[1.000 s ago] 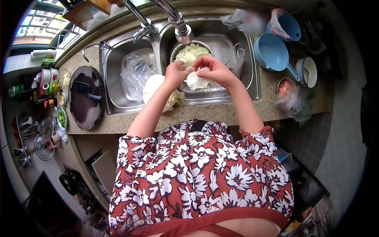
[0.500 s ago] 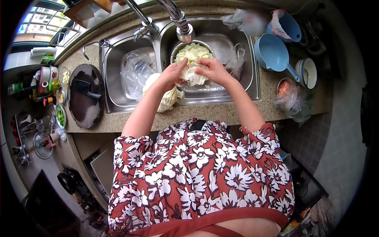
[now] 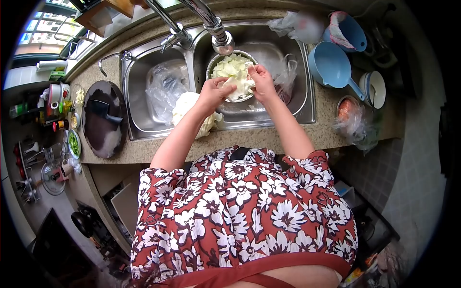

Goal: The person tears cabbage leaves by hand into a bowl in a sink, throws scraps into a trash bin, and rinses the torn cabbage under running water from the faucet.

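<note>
Over the right sink basin, my left hand (image 3: 215, 95) and my right hand (image 3: 262, 84) are both closed on a pale cabbage leaf (image 3: 243, 86), one at each side of it. Just beneath and behind the leaf, a round metal bowl (image 3: 210, 73) in the basin holds torn cabbage pieces (image 3: 234, 66). Part of the bowl's near side is hidden by the leaf and my fingers. Beside my left forearm, the rest of the cabbage head (image 3: 185, 106) rests at the sink's front edge, partly covered by that arm.
A chrome faucet (image 3: 223, 42) hangs above the bowl. Plastic bags (image 3: 165, 91) lie in the left basin. Left of the sink is a dark round board (image 3: 98, 137) with a cleaver (image 3: 102, 108) on it. A blue strainer (image 3: 330, 65) and bowls (image 3: 375, 89) stand at the right.
My hands have shifted their hold on the leaf. My right hand has turned more upright at the leaf's right side, while my left hand has moved slightly right and lower.
</note>
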A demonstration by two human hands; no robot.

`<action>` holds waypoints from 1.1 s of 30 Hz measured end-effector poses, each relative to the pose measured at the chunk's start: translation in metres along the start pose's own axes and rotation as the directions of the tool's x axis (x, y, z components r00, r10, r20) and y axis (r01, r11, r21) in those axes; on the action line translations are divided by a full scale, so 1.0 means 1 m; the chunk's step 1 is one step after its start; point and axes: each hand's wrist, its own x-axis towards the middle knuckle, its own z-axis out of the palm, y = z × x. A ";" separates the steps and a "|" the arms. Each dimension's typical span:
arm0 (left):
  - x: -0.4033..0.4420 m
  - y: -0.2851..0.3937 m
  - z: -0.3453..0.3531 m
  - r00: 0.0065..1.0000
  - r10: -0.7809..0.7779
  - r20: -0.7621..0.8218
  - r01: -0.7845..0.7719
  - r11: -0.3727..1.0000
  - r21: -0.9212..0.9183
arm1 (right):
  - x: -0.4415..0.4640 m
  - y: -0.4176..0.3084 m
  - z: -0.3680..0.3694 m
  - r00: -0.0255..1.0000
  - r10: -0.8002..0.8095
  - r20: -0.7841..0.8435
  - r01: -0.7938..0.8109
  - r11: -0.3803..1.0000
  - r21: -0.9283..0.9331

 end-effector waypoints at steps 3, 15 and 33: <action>0.012 -0.003 -0.008 0.985 0.028 -0.172 -0.063 0.977 -0.206 | 0.014 0.001 -0.027 0.986 0.096 -0.137 -0.095 0.995 0.018; 0.076 -0.026 -0.036 0.943 0.143 -0.301 -0.013 0.919 0.394 | 0.065 0.053 -0.043 0.994 0.036 -0.099 -0.082 0.856 -0.511; 0.081 -0.006 -0.028 0.974 -0.094 -0.208 0.158 0.936 0.315 | 0.049 0.049 -0.036 0.967 -0.232 -0.106 0.071 0.645 -0.761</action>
